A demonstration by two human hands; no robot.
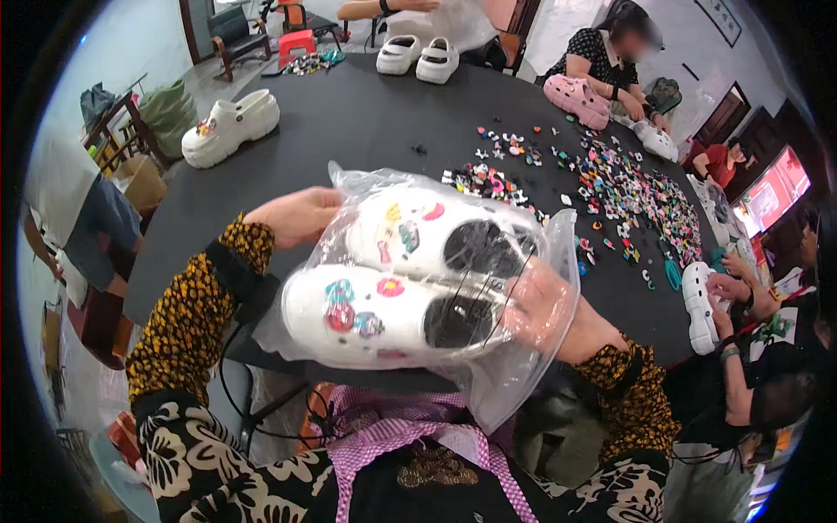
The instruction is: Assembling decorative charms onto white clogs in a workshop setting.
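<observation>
A pair of white clogs with colourful charms on the toes lies side by side in a clear plastic bag [510, 383], held over the near edge of the dark table. The nearer clog [305, 305] carries red, teal and pink charms; the farther clog [418, 248] has yellow, pink and green ones. At the bag's upper left side, my left hand [296, 216] pinches the plastic near the toes. My right hand [554, 309] reaches inside the bag's loose right end and grips the clogs at their heels, its fingertips partly hidden by the film.
Loose charms [619, 192] are scattered across the right of the black table [349, 113]. A white clog [231, 126] stands at left, two more white clogs [418, 59] at the far edge, and a pink clog [577, 100] at far right. Co-workers sit around, one handling a white clog [697, 305].
</observation>
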